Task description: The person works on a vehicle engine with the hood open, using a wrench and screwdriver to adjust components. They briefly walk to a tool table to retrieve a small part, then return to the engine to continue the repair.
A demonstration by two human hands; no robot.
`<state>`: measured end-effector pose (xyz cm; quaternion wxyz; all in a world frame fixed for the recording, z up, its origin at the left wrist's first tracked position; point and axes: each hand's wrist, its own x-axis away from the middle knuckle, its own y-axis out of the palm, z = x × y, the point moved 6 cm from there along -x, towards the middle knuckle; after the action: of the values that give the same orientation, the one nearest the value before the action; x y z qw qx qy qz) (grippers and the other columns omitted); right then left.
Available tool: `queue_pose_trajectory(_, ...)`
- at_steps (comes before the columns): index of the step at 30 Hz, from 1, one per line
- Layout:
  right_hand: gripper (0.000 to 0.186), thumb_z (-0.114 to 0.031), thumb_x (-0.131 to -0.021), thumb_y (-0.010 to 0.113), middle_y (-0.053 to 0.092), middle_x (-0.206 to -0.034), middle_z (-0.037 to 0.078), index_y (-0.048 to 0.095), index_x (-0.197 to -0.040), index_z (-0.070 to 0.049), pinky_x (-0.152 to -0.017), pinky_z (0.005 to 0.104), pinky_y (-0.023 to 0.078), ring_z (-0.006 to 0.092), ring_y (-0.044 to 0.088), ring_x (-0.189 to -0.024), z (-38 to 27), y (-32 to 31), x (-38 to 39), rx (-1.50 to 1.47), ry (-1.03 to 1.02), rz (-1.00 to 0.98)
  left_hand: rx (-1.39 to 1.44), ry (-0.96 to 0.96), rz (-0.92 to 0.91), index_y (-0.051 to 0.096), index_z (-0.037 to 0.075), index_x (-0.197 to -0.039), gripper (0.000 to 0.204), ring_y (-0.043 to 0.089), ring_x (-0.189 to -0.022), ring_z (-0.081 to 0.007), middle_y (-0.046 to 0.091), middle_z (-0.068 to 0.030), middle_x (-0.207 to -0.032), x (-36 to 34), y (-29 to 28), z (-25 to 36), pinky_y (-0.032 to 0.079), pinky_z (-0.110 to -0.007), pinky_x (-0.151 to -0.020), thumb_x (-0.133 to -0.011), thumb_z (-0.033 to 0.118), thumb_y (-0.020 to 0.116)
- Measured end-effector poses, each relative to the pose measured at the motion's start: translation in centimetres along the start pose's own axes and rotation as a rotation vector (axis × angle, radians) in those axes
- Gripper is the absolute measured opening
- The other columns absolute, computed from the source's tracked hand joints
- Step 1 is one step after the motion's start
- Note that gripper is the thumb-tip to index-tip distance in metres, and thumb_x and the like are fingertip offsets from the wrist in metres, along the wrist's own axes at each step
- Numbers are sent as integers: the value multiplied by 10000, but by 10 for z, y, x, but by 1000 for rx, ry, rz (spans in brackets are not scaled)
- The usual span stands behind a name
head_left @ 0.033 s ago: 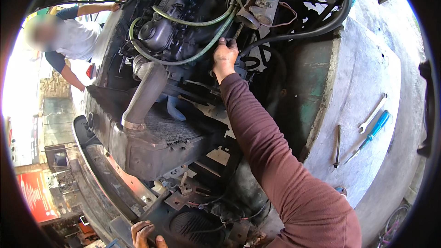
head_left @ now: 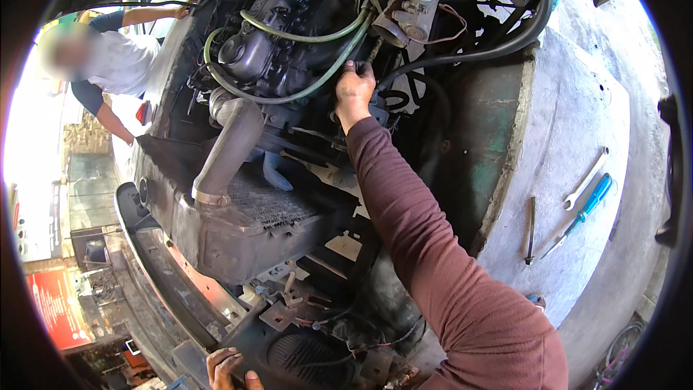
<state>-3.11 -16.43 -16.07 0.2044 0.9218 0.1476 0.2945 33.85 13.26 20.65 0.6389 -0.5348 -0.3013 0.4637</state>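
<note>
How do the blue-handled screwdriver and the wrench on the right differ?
The blue-handled screwdriver has a coloured handle and thin shaft, while the wrench is plain silvery metal throughout. The screwdriver looks longer than the wrench. The screwdriver tapers to a narrow lower end; the wrench's lower end is a wider fork. Both lie on the pale body panel, slanting alike.

The pale grey fender (head_left: 577,119) on the right carries a slim dark metal rod (head_left: 532,230) at left, a blue-handled screwdriver (head_left: 590,206) slanting with its tip near the rod, and a wrench (head_left: 587,179) just beyond the screwdriver's handle.
</note>
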Motion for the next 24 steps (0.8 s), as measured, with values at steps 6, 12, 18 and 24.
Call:
queue_pose_trajectory(6, 143, -124, -1006, 626, 624, -826, 46, 614, -984, 17, -726, 320, 458, 154, 525, -755, -6, 7, -5, -44, -15, 11, 7, 6, 8, 690, -57, -1051, 385, 649, -1001, -389, 686, -214, -1065, -6, 4, -1, 514, -470, -916, -959, 317, 689)
queue_pose_trajectory(12, 147, -128, -1005, 625, 641, -852, 54, 617, -991, 19, -744, 319, 466, 158, 540, -768, -2, 6, -8, 20, -58, 0, 3, -23, 3, 690, -56, -1047, 404, 649, -1002, -384, 685, -212, -1063, -3, 4, -3, 513, -467, -915, -955, 338, 696)
queue_pose_trajectory(18, 122, -141, -1014, 631, 571, -727, 13, 605, -937, -50, -533, 315, 398, 131, 468, -567, 11, 3, -16, -65, -41, -70, 5, -52, 8, 689, -56, -1042, 395, 650, -1007, -379, 685, -208, -1068, -1, 3, -3, 511, -464, -919, -951, 329, 708)
queue_pose_trajectory(24, 120, -121, -1001, 640, 553, -693, 11, 585, -913, -62, -468, 309, 367, 132, 459, -500, 12, 4, -19, -112, 53, -90, 8, -60, -6, 686, -60, -1053, 379, 639, -1024, -373, 680, -206, -1080, -3, 4, -3, 505, -460, -926, -948, 304, 709)
